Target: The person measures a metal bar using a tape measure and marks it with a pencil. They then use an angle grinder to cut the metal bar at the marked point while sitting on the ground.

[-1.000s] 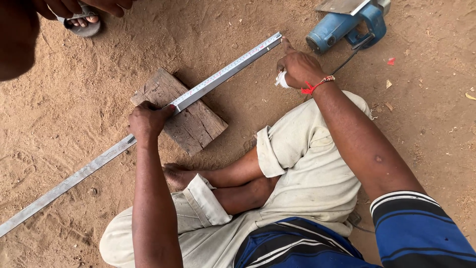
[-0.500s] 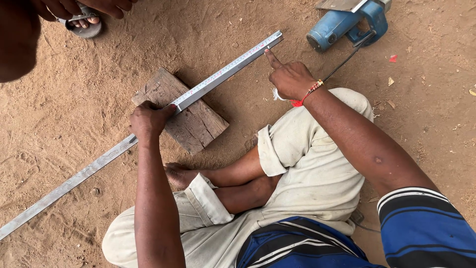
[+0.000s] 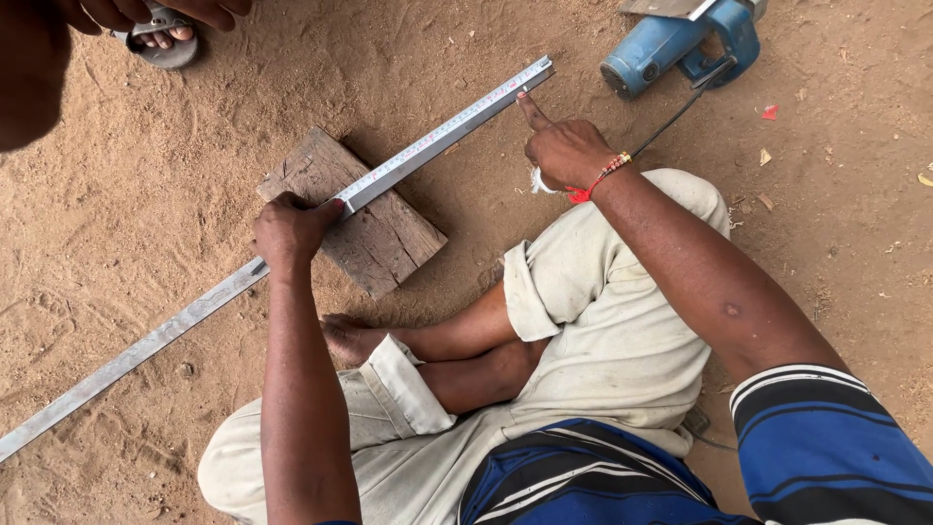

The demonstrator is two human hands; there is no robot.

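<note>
The left hand [image 3: 290, 228] is stretched out and closed around the long metal bar [image 3: 389, 175], which is laid slanting over a wooden block [image 3: 379, 238] on the sandy ground [image 3: 146, 146]. The right hand [image 3: 564, 151] is curled, with one finger pressed on the bar near its far end. A blue power tool [image 3: 680, 39] is cut off at the top edge.

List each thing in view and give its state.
Metal bar: lying slanted across the wooden block, tape laid along its upper part.
Wooden block: flat on the sand.
Left hand: pressing the bar down.
Right hand: forefinger pointing at the tape.
Blue power tool: lying on the sand, untouched.
</note>
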